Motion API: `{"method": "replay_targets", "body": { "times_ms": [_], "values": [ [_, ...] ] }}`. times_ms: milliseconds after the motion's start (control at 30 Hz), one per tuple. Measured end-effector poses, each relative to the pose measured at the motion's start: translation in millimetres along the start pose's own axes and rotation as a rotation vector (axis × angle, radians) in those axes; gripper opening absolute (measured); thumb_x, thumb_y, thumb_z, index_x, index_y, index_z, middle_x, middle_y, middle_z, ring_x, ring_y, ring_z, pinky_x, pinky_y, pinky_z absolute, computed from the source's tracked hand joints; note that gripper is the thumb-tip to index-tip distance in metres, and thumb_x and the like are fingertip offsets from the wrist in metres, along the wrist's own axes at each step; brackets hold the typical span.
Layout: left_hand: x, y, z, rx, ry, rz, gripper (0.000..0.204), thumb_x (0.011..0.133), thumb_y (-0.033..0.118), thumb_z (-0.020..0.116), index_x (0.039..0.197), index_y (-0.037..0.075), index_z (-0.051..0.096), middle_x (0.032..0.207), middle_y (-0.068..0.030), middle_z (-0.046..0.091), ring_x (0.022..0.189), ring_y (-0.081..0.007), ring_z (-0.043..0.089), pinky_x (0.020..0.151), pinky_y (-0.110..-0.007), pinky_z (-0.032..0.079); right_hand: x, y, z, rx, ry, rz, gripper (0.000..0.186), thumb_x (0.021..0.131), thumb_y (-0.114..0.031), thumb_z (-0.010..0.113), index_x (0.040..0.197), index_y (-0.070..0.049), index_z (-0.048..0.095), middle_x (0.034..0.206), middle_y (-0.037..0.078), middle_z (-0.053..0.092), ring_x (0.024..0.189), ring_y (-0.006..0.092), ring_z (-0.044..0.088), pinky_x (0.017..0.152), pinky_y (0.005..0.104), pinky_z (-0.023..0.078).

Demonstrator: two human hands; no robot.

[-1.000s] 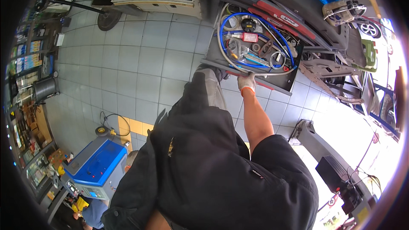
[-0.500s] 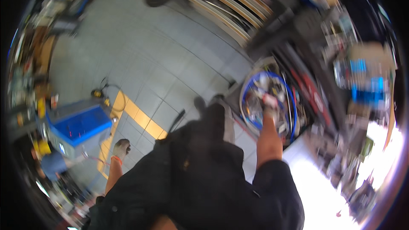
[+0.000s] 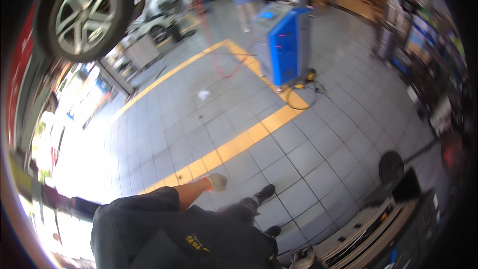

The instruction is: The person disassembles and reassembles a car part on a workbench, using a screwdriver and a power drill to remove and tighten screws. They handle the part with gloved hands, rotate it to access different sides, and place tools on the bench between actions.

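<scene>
While nothing is gripped, one gloved hand is seen hanging over the tiled floor, fingers loosely curled; which hand can't be told. Other hand isn't seen. Blue machine stands well apart, by the yellow stripe.

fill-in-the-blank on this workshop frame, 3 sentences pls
1. The stripe painted across the grey tiled floor is ____.
2. The service machine standing on that stripe has a front panel coloured ____.
3. The gloved hand hangs over the floor and holds ____.

Missing words: yellow; blue; nothing
</scene>
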State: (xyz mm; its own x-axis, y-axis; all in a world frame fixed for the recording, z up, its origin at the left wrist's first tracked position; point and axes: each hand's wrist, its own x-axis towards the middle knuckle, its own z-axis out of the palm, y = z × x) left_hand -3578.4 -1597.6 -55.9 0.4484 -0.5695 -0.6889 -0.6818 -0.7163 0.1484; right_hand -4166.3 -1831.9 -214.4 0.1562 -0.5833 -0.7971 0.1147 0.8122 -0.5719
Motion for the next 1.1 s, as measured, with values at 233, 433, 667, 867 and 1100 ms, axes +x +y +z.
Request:
{"method": "replay_targets", "body": {
  "times_ms": [233,433,667,867,1100],
  "values": [
    [-101,-14,33,-0.266,0.302,0.044,0.047,0.11,0.046,0.065,0.114,0.006,0.088,0.123,-0.025,0.084,0.116,-0.049,0.078,0.105,-0.059,0.061,-52,-128,246,-0.459,-0.704,-0.211,0.025,0.122,-0.032,0.066,0.128,-0.011,0.079,0.109,0.002,0.069,0.094,0.0141,0.061,0.079,0.0299,0.045],
    [-179,-23,-7,-1.31,0.448,0.132,0.055,0.118,0.028,0.065,0.166,0.003,0.069,0.144,-0.0139,0.084,0.12,-0.0186,0.078,0.11,-0.037,0.063,-170,-79,460,-1.122,-1.236,-1.227,0.048,0.119,-0.026,0.075,0.158,0.002,0.073,0.159,0.023,0.073,0.143,0.0375,0.074,0.115,0.048,0.065],
    [-295,-114,-43,-1.789,0.764,0.366,0.05,0.111,0.026,0.081,0.152,-0.003,0.077,0.129,-0.0108,0.085,0.117,-0.0175,0.076,0.103,-0.037,0.062,-276,55,635,-0.65,-1.984,-0.009,0.067,0.111,-0.041,0.084,0.163,0.0,0.073,0.194,0.028,0.036,0.174,0.0386,0.045,0.14,0.056,0.041],
    [-332,-202,-36,-1.448,1.202,-0.026,0.032,0.1,0.011,0.09,0.129,0.0,0.085,0.114,-0.0122,0.085,0.1,-0.0246,0.081,0.09,-0.039,0.065,-332,136,727,-0.831,-2.091,0.137,0.063,0.101,-0.027,0.094,0.155,-0.001,0.074,0.176,0.025,0.056,0.157,0.0367,0.061,0.127,0.0522,0.052],
    [-308,-268,-50,-1.415,1.447,-0.149,0.033,0.1,0.01,0.093,0.13,0.0,0.085,0.111,-0.0113,0.084,0.1,-0.0237,0.081,0.09,-0.038,0.066,-366,172,827,-1.183,-2.03,-0.13,0.052,0.091,-0.003,0.087,0.142,0.003,0.074,0.147,0.019,0.074,0.117,0.0269,0.077,0.097,0.0374,0.064]
  ]
}}
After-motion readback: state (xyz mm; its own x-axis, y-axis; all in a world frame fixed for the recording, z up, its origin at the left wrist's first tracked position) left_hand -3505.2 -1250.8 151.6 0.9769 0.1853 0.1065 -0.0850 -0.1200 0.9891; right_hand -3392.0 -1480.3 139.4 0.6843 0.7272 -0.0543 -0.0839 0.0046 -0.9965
